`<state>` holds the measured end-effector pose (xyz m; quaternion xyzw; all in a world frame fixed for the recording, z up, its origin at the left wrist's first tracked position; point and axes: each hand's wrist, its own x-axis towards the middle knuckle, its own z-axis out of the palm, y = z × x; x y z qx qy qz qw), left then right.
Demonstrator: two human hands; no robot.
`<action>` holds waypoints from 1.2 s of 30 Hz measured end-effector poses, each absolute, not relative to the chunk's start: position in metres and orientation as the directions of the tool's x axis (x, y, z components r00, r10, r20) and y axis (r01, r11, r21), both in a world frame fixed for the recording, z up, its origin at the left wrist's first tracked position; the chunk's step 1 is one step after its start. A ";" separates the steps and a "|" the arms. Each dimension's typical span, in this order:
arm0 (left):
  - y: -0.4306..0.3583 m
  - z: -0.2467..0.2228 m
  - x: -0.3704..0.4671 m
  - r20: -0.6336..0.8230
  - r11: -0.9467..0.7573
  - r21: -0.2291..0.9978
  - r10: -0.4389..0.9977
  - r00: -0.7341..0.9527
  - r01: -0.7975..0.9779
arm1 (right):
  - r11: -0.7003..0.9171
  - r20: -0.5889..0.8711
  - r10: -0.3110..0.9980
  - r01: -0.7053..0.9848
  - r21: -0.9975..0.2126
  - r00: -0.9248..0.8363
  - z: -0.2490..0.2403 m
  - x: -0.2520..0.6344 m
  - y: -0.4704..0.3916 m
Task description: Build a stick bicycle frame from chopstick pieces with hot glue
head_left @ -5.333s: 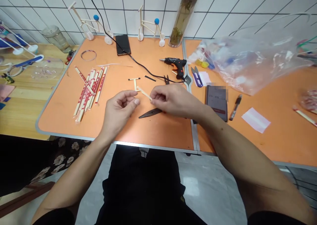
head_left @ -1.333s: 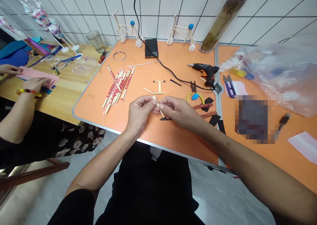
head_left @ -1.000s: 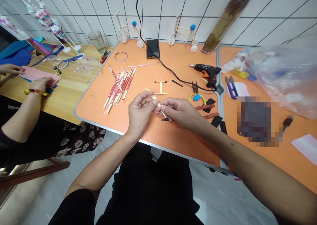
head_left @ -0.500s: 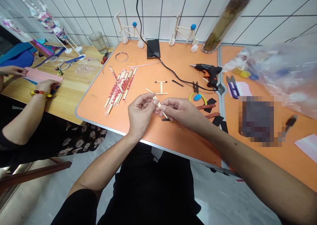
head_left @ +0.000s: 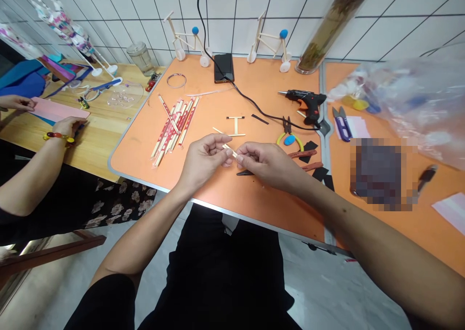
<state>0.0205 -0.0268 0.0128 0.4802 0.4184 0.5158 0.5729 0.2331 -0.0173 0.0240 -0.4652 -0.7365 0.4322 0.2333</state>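
Thin pale wooden sticks [head_left: 230, 150], seemingly two side by side, are pinched between my hands above the orange table [head_left: 210, 184]. My left hand [head_left: 208, 158] has thumb and fingertips closed on their left end. The right end is in the pinch of my right hand [head_left: 263, 163], whose fingers cover part of them. Just beyond lies an H-shaped frame of sticks [head_left: 236, 125] with dark ends on its far bar. A loose stick [head_left: 218, 130] rests beside it. Near my right hand are yellow-handled pliers [head_left: 286, 132] and red-handled pliers [head_left: 307, 154], partly hidden by that hand.
Wrapped chopsticks [head_left: 174, 131] lie in a pile to the left. A black glue gun [head_left: 303, 102] with its cable is at right. Two stick bicycle models [head_left: 191, 41] and a phone [head_left: 224, 68] are at the back. Another person's hands [head_left: 69, 126] hold pink sheets [head_left: 54, 109].
My hands have turned the sticks to a flatter angle, and less of their length shows below my right fingers. My left hand has shifted slightly left. The view moved a little.
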 end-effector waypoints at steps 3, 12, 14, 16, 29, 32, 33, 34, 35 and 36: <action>-0.022 0.019 0.013 0.018 0.000 0.994 0.987 0.162 -0.111 | 0.254 -0.028 0.891 0.548 -0.797 -0.454 0.030 0.234 -0.017; -0.022 0.014 0.011 0.074 -0.088 0.993 0.983 0.169 0.078 | 0.484 0.137 0.837 0.599 -0.638 -0.530 0.030 0.238 -0.014; -0.023 0.013 0.011 0.077 -0.092 0.992 0.984 0.161 0.084 | 0.491 0.125 0.832 0.612 -0.620 -0.540 0.030 0.239 -0.014; -0.023 0.015 0.010 0.106 -0.127 0.985 0.980 0.166 0.120 | 0.499 0.113 0.830 0.637 -0.588 -0.546 0.029 0.239 -0.013; -0.005 0.044 0.011 0.196 -0.473 0.697 0.848 0.492 0.539 | 0.640 0.052 0.766 0.751 -0.164 -0.641 0.033 0.241 -0.021; -0.004 0.042 0.012 0.182 -0.452 0.741 0.847 0.499 0.496 | 0.630 0.061 0.774 0.755 -0.183 -0.631 0.039 0.244 -0.020; -0.004 0.041 0.011 0.176 -0.425 0.779 0.854 0.489 0.461 | 0.621 0.082 0.781 0.757 -0.205 -0.619 0.042 0.247 -0.018; -0.003 0.039 0.009 0.161 -0.386 0.819 0.865 0.475 0.425 | 0.606 0.114 0.794 0.762 -0.230 -0.597 0.046 0.251 -0.017; -0.002 0.038 0.006 0.139 -0.339 0.856 0.878 0.458 0.391 | 0.585 0.156 0.811 0.771 -0.252 -0.564 0.051 0.257 -0.015; -0.001 0.037 0.004 0.099 -0.282 0.888 0.889 0.448 0.364 | 0.561 0.197 0.827 0.783 -0.268 -0.526 0.055 0.265 -0.013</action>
